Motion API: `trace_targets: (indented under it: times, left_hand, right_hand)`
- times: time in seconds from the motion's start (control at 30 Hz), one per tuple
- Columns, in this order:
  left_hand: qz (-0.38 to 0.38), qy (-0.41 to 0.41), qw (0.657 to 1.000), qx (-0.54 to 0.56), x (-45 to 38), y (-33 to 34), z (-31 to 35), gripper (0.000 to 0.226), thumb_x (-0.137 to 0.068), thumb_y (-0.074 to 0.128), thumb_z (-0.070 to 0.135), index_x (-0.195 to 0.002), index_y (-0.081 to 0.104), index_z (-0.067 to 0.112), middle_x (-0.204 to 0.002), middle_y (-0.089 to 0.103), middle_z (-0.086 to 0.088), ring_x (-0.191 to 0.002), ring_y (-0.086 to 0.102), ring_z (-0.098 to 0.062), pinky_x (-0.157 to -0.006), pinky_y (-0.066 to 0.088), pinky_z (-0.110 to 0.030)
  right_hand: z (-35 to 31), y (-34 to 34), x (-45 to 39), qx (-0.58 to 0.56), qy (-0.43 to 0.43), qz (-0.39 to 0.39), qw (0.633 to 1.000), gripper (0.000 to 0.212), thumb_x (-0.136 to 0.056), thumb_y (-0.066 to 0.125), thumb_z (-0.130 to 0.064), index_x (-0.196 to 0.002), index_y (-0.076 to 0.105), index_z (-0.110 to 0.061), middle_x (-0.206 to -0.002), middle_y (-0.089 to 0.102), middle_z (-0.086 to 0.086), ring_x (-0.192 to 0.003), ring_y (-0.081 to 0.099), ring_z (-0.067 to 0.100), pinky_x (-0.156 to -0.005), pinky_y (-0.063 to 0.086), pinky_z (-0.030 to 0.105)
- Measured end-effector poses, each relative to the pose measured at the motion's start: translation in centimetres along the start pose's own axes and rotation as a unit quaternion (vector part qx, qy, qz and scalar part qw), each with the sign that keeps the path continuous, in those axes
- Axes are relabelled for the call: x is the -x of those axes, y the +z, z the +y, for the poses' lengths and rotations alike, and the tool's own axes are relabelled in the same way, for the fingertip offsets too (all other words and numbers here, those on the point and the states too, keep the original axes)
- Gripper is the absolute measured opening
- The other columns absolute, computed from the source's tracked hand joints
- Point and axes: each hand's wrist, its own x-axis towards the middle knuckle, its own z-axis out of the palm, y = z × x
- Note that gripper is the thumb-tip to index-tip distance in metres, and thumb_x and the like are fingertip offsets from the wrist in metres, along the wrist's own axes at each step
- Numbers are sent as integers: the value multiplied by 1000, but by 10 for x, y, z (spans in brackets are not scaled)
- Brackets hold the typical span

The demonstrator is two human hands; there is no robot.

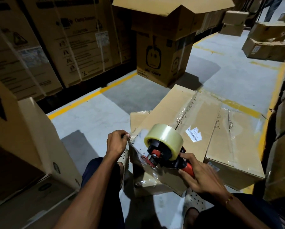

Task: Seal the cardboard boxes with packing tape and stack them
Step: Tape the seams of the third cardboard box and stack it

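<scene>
Both forearms reach down over a grey concrete floor [92, 113] lined in yellow. Left hand [116, 142] pinches tape at the near corner of the cardboard box [176, 116]; right hand [199, 175] grips the tape dispenser [163, 144] (one clear roll) on its edge. Two more boxes lie beneath.

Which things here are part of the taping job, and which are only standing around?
In the job:
- tape dispenser, gripped by the right hand
- box being sealed
- left hand, pinching tape at the box corner

Standing around:
- open box behind
- strapped cartons
- loose boxes far right
</scene>
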Motion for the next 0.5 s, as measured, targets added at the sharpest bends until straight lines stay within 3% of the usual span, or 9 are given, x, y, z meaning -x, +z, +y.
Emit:
trace_targets:
  times: [0.17, 0.27, 0.4, 0.5]
  left_hand:
    - [2, -8, 1000, -7, 0, 2, -1, 17, -96, 65, 19, -89, 78, 11, -84, 74, -9, -88, 64, -30, -71, 39, -30]
    - [-8, -15, 1000, -8, -1, 3, -3, 18, -97, 65, 21, -92, 79, 10, -84, 74, -10, -88, 63, -30, -72, 43, -33]
    - [-25, -36, 999, 6, -4, 4, -5, 19, -97, 64, 22, -91, 79, 10, -81, 73, -10, -88, 65, -32, -78, 52, -37]
    - [-38, -61, 997, 21, -8, 3, -6, 21, -96, 63, 24, -89, 78, 11, -80, 73, -10, -85, 65, -33, -78, 54, -40]
  right_hand:
    - [-3, 2, -1, 0, 3, -7, 1000, 53, -96, 63, -42, -126, 21, -55, -71, 45, -24, -67, 61, 19, -59, 33, 28]
    - [-3, 2, -2, 2, 4, -8, 1000, 55, -95, 65, -41, -127, 22, -54, -73, 47, -23, -68, 62, 21, -54, 31, 26]
    - [-1, 2, -2, 3, 6, -10, 1000, 55, -95, 64, -40, -128, 21, -53, -70, 49, -19, -60, 52, 16, -49, 28, 10]
    - [-2, 1, -3, 3, 6, -24, 1000, 51, -97, 61, -40, -127, 21, -54, -69, 49, -16, -58, 48, 11, -49, 30, 14]
